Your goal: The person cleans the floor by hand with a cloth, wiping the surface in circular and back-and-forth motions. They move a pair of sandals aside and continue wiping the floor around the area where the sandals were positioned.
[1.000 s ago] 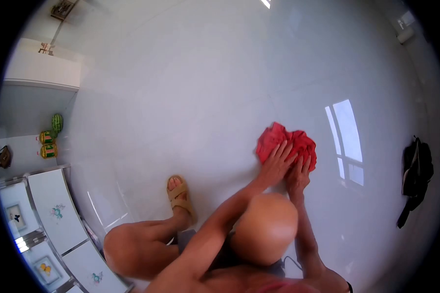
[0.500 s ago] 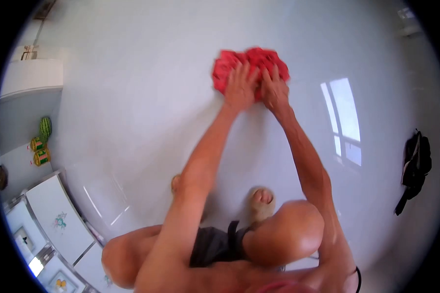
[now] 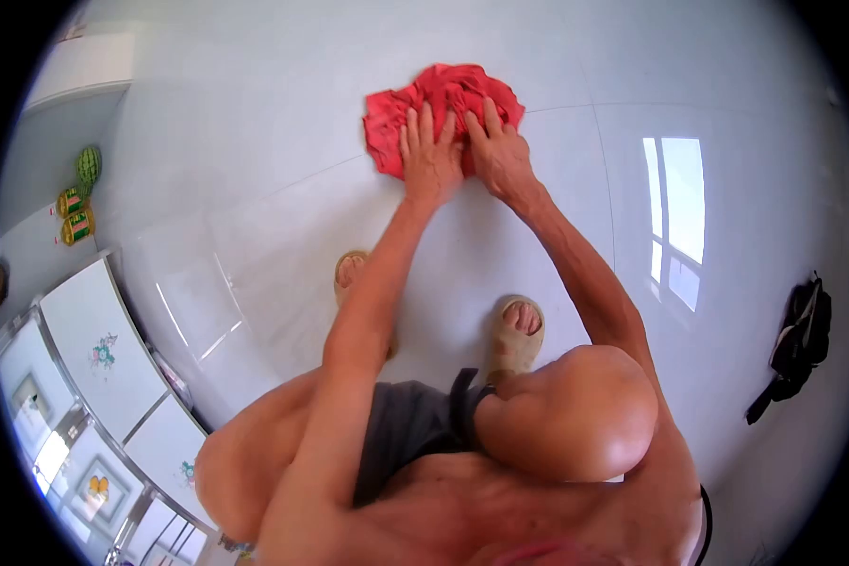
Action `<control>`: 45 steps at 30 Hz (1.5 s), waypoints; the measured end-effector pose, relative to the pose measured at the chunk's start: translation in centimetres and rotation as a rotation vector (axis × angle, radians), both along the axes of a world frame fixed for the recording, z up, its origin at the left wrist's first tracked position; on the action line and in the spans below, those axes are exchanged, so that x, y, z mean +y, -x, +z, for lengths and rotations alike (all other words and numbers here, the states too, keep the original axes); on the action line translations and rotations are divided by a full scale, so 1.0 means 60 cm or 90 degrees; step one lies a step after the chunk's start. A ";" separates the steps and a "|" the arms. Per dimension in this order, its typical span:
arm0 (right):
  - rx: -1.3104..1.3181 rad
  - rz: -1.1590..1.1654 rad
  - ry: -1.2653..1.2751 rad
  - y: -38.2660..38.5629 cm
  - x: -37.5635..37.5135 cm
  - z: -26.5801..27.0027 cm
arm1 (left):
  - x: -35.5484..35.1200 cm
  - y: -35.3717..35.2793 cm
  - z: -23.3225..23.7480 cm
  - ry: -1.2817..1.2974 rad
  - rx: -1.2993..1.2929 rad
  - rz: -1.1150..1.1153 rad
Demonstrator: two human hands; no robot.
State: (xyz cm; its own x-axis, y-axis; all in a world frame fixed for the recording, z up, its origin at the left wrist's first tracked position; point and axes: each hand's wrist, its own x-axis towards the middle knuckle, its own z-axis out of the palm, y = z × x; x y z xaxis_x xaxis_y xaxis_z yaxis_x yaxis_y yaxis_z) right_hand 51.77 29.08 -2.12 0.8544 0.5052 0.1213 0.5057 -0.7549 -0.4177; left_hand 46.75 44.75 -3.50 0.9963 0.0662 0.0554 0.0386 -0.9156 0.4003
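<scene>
A crumpled red cloth (image 3: pixel 448 90) lies on the shiny pale tiled floor (image 3: pixel 283 123). My left hand (image 3: pixel 431 160) rests on the cloth's lower left part with its fingers spread. Beside it, my right hand (image 3: pixel 500 156) presses on the lower right part, fingers apart and pointing forward. The two hands are close together, and the cloth bunches up ahead of the fingertips. Both palms face down, so what lies beneath them is hidden.
My sandalled feet (image 3: pixel 519 330) are on the floor below my arms. White cabinets (image 3: pixel 104 349) stand at the lower left. A watermelon (image 3: pixel 88 165) and oil bottles (image 3: pixel 77 226) sit at the left. A black bag (image 3: pixel 802 330) is at the right.
Both hands and the red cloth have shifted left and slightly up in view. The cloth is spread a little differently. My feet and the room appear higher in the view.
</scene>
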 end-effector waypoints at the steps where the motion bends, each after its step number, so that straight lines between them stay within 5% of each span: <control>1: 0.009 -0.002 0.008 0.020 -0.018 0.002 | -0.018 0.017 0.003 -0.003 -0.005 0.001; 9: 0.028 -0.109 -0.029 0.250 -0.227 0.018 | -0.189 0.182 0.057 0.036 0.062 -0.195; 14: 0.007 -0.051 0.033 0.339 -0.260 0.029 | -0.202 0.275 0.078 0.149 0.095 -0.194; 23: -0.113 0.060 0.044 0.166 -0.038 -0.017 | 0.071 0.111 0.044 -0.059 0.026 -0.313; 27: 0.011 0.081 0.087 0.034 0.082 0.006 | 0.149 0.017 0.071 -0.180 0.092 -0.176; 32: 0.177 0.151 0.135 -0.022 0.080 0.049 | 0.179 -0.037 0.118 -0.269 0.317 -0.337; 36: 0.285 0.273 0.136 -0.079 0.028 0.101 | 0.212 -0.092 0.298 -0.299 0.430 -0.539; 40: 0.319 0.314 0.199 -0.150 -0.011 0.160 | 0.256 -0.117 0.478 -0.115 0.437 -0.396; 43: 0.314 0.272 0.248 -0.161 0.004 0.239 | 0.303 -0.067 0.400 -0.029 0.075 -0.321; 45: 0.311 0.235 0.273 -0.151 0.033 0.254 | 0.290 -0.048 0.299 0.052 0.012 -0.278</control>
